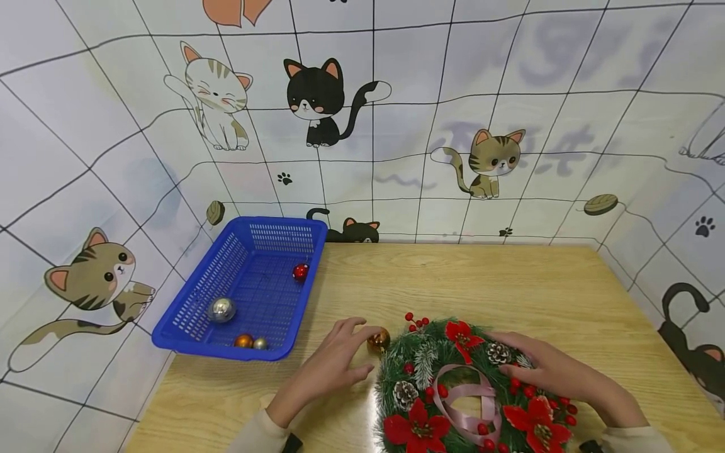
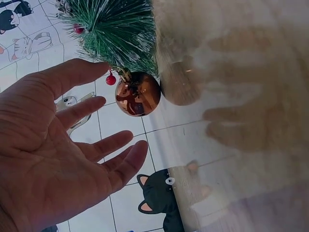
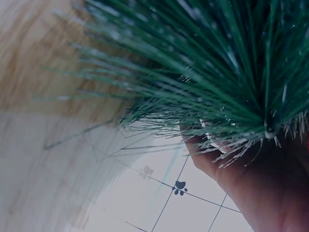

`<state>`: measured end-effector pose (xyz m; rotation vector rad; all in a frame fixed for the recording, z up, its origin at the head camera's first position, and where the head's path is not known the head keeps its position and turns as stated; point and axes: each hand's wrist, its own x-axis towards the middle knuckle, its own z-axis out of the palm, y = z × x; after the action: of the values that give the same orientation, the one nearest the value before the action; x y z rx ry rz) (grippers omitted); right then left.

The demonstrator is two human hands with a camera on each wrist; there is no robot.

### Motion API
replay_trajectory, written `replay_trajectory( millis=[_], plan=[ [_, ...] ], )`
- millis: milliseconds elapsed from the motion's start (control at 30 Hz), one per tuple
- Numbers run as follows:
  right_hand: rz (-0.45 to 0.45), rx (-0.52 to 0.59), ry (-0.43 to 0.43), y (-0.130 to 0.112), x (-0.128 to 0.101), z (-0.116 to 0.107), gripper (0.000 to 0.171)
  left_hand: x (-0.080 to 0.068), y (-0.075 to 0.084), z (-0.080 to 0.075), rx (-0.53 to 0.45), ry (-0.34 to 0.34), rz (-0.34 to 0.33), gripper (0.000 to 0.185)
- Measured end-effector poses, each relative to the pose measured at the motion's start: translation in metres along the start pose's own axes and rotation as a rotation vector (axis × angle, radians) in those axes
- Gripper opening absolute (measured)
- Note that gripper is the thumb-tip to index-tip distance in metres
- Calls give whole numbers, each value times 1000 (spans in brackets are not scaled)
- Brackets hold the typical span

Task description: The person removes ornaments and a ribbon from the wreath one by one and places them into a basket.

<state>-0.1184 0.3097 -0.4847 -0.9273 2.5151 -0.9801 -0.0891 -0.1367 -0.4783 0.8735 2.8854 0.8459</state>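
Observation:
A green Christmas wreath (image 1: 391, 371) lies on the table, trimmed with red poinsettias (image 1: 418, 430), pinecones (image 1: 405, 395), red berries and a loop of pink ribbon (image 1: 442, 402). A shiny copper Christmas ball (image 2: 138, 94) rests at its upper left edge. My left hand (image 1: 334, 365) is beside that ball, fingers spread and loosely bent; the left wrist view shows a gap between most fingers and the ball. My right hand (image 1: 552, 371) holds the wreath's right side, thumb over the top and fingers along the outer edge, partly hidden by green needles (image 3: 231, 72) in the right wrist view.
A blue plastic basket (image 1: 308, 308) stands on the left of the wooden table (image 1: 453, 277). In it lie a silver ball (image 1: 221, 309), a red ball (image 1: 301, 272), an orange ball (image 1: 244, 341) and a small gold ball (image 1: 260, 343). A cat-printed wall covering (image 1: 408, 138) surrounds the table.

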Motion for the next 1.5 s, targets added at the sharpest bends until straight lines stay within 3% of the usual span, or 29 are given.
replay_trajectory(
  millis=[300, 467, 633, 800, 1100, 1500],
  plan=[
    [6, 34, 8, -1, 0, 3, 60, 14, -4, 0, 16, -75, 21, 61],
    [5, 14, 18, -3, 1, 3, 61, 14, -6, 0, 14, -74, 32, 53],
    [5, -2, 30, -5, 1, 3, 61, 9, -9, 2, 70, -32, 35, 41],
    [8, -1, 29, -5, 1, 2, 61, 1, -12, 2, 122, 2, -13, 44],
    [19, 22, 20, -3, 1, 4, 62, -7, -12, -1, 43, 97, -61, 49],
    [18, 11, 10, -2, 1, 4, 62, -9, -6, -10, -35, 250, -9, 51]
  ],
)
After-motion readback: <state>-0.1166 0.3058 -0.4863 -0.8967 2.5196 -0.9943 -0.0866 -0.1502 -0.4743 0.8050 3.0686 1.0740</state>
